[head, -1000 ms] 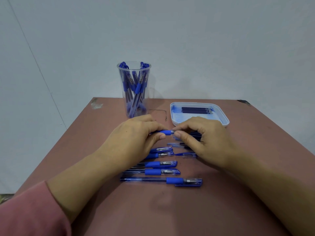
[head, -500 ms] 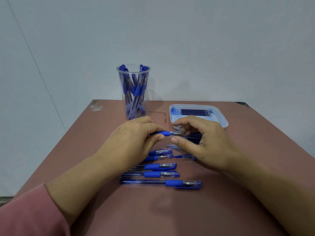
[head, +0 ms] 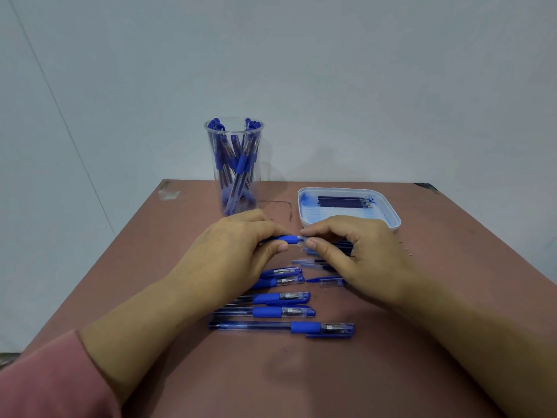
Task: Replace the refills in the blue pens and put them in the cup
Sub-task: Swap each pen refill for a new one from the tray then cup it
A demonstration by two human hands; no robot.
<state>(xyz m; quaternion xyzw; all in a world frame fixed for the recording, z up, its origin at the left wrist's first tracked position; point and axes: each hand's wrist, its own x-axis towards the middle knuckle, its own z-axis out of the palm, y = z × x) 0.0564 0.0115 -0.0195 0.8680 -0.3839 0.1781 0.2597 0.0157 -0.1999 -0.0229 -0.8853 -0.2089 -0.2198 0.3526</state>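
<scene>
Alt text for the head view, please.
The left hand grips a blue pen while the right hand pinches its tip end, above a table. More pens lie beneath; a cup of pens and a refill tray stand behind.

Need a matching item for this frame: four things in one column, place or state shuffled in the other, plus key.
Things
1. clear cup
2. white tray
3. held pen
4. nearest lying pen

Places or states
A. holds loose refills
B. lies capped, closest to the person
C. stands upright at the back, full of pens
D. pinched between left hand and right hand

Pairs: 1-C, 2-A, 3-D, 4-B
</scene>
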